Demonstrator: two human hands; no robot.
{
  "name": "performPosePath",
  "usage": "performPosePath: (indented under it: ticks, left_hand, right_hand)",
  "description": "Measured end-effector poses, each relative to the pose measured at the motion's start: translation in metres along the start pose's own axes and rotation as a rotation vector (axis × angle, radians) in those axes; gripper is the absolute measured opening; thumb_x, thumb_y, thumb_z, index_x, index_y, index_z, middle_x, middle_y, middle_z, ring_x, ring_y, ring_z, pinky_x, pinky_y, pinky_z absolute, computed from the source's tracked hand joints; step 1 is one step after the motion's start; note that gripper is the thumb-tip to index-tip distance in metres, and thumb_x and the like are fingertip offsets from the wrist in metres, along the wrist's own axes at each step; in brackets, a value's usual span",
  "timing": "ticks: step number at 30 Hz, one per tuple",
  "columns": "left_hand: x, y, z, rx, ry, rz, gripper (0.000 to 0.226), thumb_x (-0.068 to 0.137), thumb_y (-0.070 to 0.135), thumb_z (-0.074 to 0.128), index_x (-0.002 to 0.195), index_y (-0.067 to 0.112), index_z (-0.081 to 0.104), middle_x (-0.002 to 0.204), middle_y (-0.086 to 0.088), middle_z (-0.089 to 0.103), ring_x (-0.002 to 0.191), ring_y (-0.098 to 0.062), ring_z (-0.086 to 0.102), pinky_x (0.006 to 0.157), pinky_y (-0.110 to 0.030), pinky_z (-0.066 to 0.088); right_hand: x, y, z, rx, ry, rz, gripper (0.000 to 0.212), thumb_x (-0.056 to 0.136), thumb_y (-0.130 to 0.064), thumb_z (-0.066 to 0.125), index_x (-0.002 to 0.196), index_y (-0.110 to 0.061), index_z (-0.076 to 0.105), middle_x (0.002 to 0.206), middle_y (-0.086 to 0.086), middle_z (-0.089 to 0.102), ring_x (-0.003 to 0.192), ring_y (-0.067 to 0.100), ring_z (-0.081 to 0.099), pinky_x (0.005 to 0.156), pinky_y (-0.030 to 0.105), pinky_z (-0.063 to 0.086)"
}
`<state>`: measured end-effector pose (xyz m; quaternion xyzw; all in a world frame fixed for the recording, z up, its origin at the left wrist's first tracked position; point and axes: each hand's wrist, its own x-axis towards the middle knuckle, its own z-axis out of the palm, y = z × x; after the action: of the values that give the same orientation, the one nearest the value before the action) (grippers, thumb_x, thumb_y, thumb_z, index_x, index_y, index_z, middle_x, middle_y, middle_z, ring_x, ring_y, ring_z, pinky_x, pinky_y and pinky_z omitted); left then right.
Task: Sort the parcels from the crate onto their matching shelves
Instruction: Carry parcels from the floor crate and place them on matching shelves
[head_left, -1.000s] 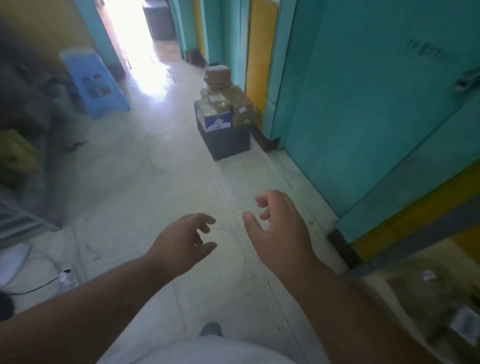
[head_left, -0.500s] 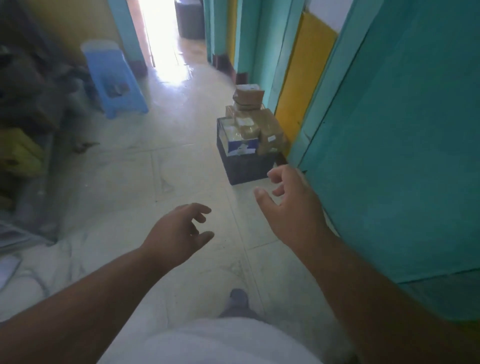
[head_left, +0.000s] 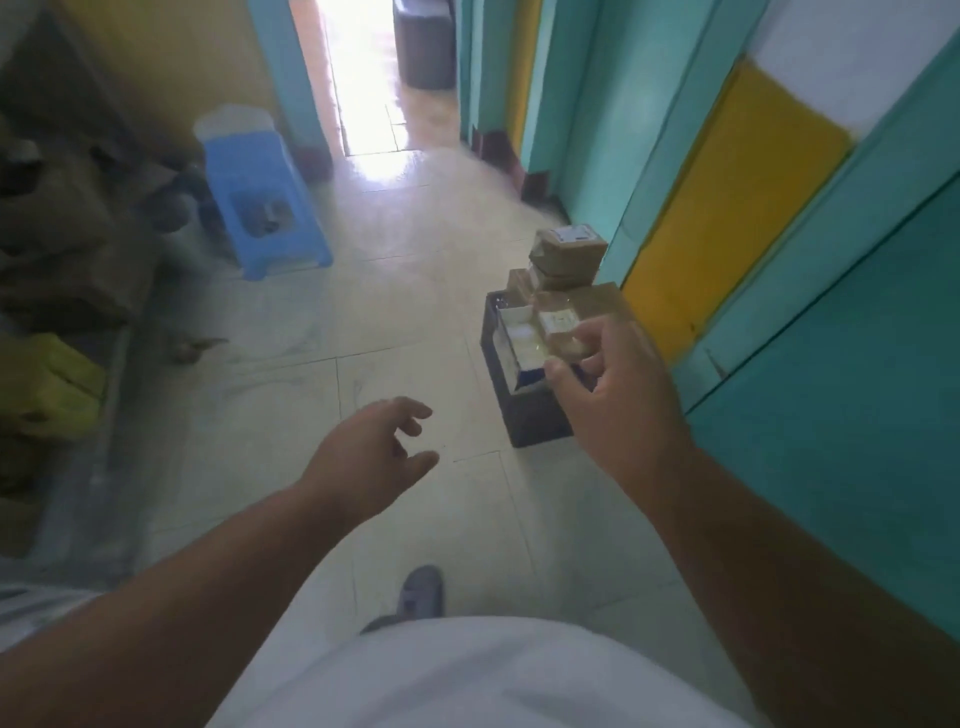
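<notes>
A dark crate (head_left: 524, 415) stands on the floor against the teal wall, heaped with brown taped parcels (head_left: 569, 254) and a white and blue box (head_left: 522, 338). My right hand (head_left: 618, 395) is raised in front of the crate's near right side, fingers loosely curled, holding nothing; it hides part of the crate and the nearest parcels. My left hand (head_left: 374, 457) hangs over the bare floor to the crate's left, fingers relaxed and empty. No shelves are in view.
A blue plastic stool (head_left: 265, 208) stands at the back left. Dark bags and a yellow-green bundle (head_left: 57, 384) lie along the left wall. A bright doorway (head_left: 374, 78) opens straight ahead. Teal and yellow panels (head_left: 727, 208) run along the right. My shoe (head_left: 421, 592) is below.
I have walked closer to the crate, which now looks larger and nearer. My right hand has risen and reached forward until it overlaps the crate. My left hand stays low.
</notes>
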<state>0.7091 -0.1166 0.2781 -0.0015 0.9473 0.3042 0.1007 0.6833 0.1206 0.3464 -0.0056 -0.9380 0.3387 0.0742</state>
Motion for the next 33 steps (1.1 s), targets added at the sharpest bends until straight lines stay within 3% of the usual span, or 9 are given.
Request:
performPosePath:
  ticks: [5, 7, 10, 14, 17, 21, 25, 28, 33]
  left_hand:
    - [0.136, 0.039, -0.006, 0.024, -0.146, 0.109, 0.042, 0.085, 0.037, 0.075, 0.124, 0.034, 0.059, 0.108, 0.014, 0.062, 0.083, -0.003, 0.063, 0.083, -0.03, 0.055]
    - [0.192, 0.058, 0.002, 0.046, -0.193, 0.162, 0.043, 0.085, 0.038, 0.075, 0.124, 0.037, 0.058, 0.109, 0.014, 0.062, 0.083, -0.001, 0.063, 0.08, -0.028, 0.056]
    - [0.271, 0.09, 0.024, 0.042, -0.214, 0.207, 0.044, 0.085, 0.036, 0.076, 0.125, 0.035, 0.059, 0.105, 0.016, 0.062, 0.081, -0.001, 0.062, 0.073, -0.022, 0.054]
    - [0.348, 0.112, 0.047, 0.059, -0.257, 0.217, 0.047, 0.084, 0.039, 0.076, 0.127, 0.035, 0.059, 0.106, 0.015, 0.062, 0.083, -0.004, 0.064, 0.077, -0.028, 0.055]
    - [0.396, 0.109, 0.045, 0.086, -0.314, 0.19, 0.046, 0.084, 0.039, 0.075, 0.127, 0.037, 0.058, 0.106, 0.018, 0.061, 0.082, 0.001, 0.062, 0.071, -0.021, 0.052]
    - [0.47, 0.089, 0.045, 0.109, -0.397, 0.174, 0.043, 0.085, 0.036, 0.075, 0.124, 0.037, 0.06, 0.103, 0.018, 0.061, 0.081, 0.001, 0.06, 0.066, -0.018, 0.046]
    - [0.552, 0.072, 0.064, 0.144, -0.543, 0.234, 0.043, 0.085, 0.036, 0.075, 0.125, 0.038, 0.059, 0.1, 0.021, 0.059, 0.082, 0.0, 0.059, 0.07, -0.024, 0.051]
    - [0.607, 0.063, 0.076, 0.176, -0.614, 0.281, 0.045, 0.086, 0.034, 0.074, 0.128, 0.032, 0.059, 0.103, 0.016, 0.06, 0.084, -0.004, 0.059, 0.071, -0.024, 0.051]
    - [0.66, 0.04, 0.109, 0.219, -0.692, 0.212, 0.044, 0.087, 0.035, 0.073, 0.128, 0.032, 0.058, 0.106, 0.014, 0.062, 0.088, -0.009, 0.063, 0.079, -0.035, 0.057]
  right_hand:
    - [0.073, 0.037, -0.028, -0.096, 0.13, 0.137, 0.033, 0.091, -0.037, 0.065, 0.118, -0.021, 0.055, 0.112, -0.005, 0.052, 0.095, 0.008, 0.056, 0.055, 0.006, 0.033]
    - [0.107, 0.059, -0.035, -0.128, 0.198, 0.176, 0.035, 0.09, -0.038, 0.065, 0.119, -0.02, 0.054, 0.109, -0.006, 0.051, 0.093, 0.008, 0.054, 0.059, 0.006, 0.031]
    - [0.16, 0.092, -0.038, -0.161, 0.231, 0.196, 0.038, 0.09, -0.04, 0.065, 0.12, -0.019, 0.054, 0.109, -0.005, 0.053, 0.093, 0.007, 0.054, 0.064, 0.006, 0.034]
    - [0.24, 0.126, -0.033, -0.175, 0.179, 0.201, 0.038, 0.09, -0.04, 0.065, 0.12, -0.019, 0.054, 0.11, -0.002, 0.056, 0.092, 0.008, 0.053, 0.065, 0.016, 0.042]
    - [0.295, 0.138, -0.022, -0.165, 0.156, 0.223, 0.037, 0.091, -0.04, 0.064, 0.12, -0.02, 0.054, 0.112, -0.003, 0.055, 0.094, 0.009, 0.052, 0.069, 0.021, 0.045]
    - [0.358, 0.149, 0.01, -0.182, 0.136, 0.275, 0.036, 0.092, -0.037, 0.063, 0.121, -0.016, 0.055, 0.11, -0.001, 0.055, 0.098, 0.01, 0.05, 0.071, 0.018, 0.041]
    - [0.412, 0.165, 0.049, -0.236, 0.179, 0.394, 0.035, 0.092, -0.036, 0.064, 0.119, -0.014, 0.057, 0.108, 0.001, 0.056, 0.095, 0.013, 0.052, 0.066, 0.019, 0.044]
    - [0.444, 0.182, 0.082, -0.242, 0.174, 0.506, 0.036, 0.093, -0.037, 0.063, 0.12, -0.015, 0.056, 0.111, 0.001, 0.056, 0.097, 0.012, 0.052, 0.062, 0.013, 0.038]
    - [0.481, 0.24, 0.138, -0.251, 0.112, 0.649, 0.037, 0.094, -0.04, 0.06, 0.122, -0.017, 0.054, 0.115, 0.002, 0.058, 0.097, 0.01, 0.05, 0.067, 0.022, 0.042]
